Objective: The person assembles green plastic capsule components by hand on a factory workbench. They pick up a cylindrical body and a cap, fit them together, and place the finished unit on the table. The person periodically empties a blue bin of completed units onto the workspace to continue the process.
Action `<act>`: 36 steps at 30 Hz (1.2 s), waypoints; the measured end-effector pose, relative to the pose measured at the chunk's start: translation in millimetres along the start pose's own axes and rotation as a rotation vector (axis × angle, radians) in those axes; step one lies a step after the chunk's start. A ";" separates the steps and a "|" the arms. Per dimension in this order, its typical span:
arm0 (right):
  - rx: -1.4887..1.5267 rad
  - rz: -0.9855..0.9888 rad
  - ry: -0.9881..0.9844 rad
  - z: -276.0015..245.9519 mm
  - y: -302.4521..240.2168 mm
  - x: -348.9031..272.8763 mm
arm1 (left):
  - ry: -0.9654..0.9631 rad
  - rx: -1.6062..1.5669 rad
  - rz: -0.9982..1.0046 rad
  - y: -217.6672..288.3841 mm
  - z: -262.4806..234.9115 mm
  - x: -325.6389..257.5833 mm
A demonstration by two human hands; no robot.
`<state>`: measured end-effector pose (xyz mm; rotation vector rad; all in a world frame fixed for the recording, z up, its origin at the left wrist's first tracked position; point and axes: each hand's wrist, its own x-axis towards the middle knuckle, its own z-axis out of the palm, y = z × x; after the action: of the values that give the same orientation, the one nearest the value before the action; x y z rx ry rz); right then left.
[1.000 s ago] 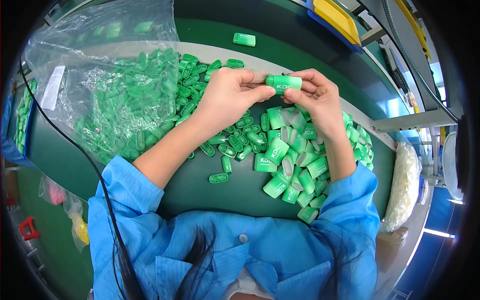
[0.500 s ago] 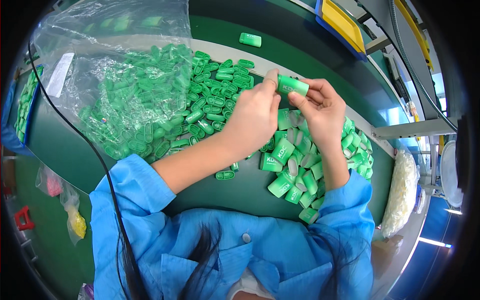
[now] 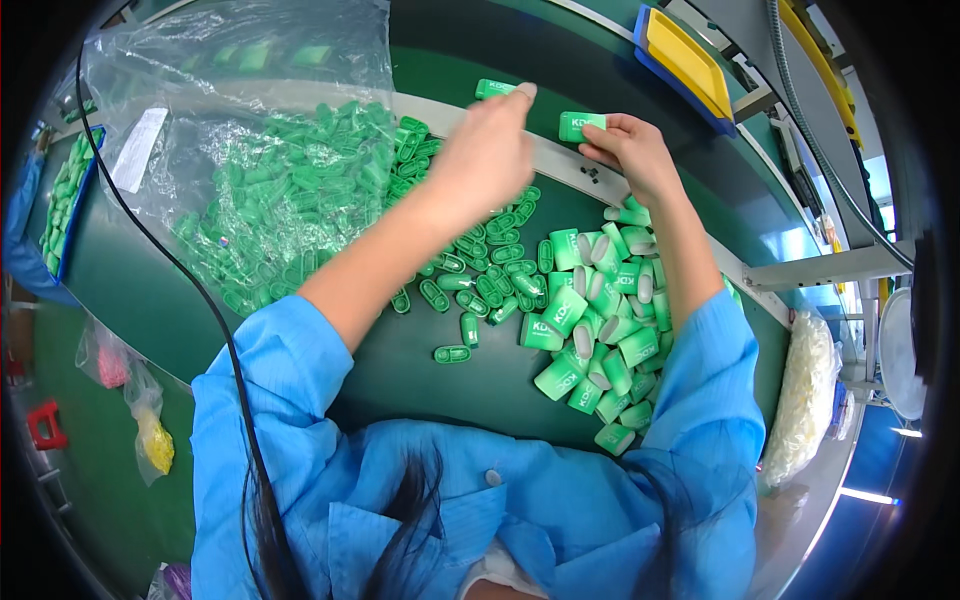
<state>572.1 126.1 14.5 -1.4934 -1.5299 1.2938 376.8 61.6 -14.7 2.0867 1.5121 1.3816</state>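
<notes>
two hands are busy: my right hand (image 3: 632, 152) pinches a green plastic shell (image 3: 579, 124), light, stiff and slick i'd guess, best gripped across its flat sides, while my left hand (image 3: 487, 150) fingertips another green piece (image 3: 494, 88) just beyond it.

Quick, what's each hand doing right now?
Left hand: reaching out, fingertips touching a green piece on the far strip; not gripping it.
Right hand: closed on a green shell, pinched in its fingers.
</notes>
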 end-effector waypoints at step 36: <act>0.263 -0.084 -0.169 24.0 -0.8 -95.4 | -0.475 -1.119 -0.647 11.5 -21.9 -37.4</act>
<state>564.6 28.7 25.8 -1.1687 -1.4433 1.5360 365.9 18.2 -16.5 0.9817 0.7620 0.9790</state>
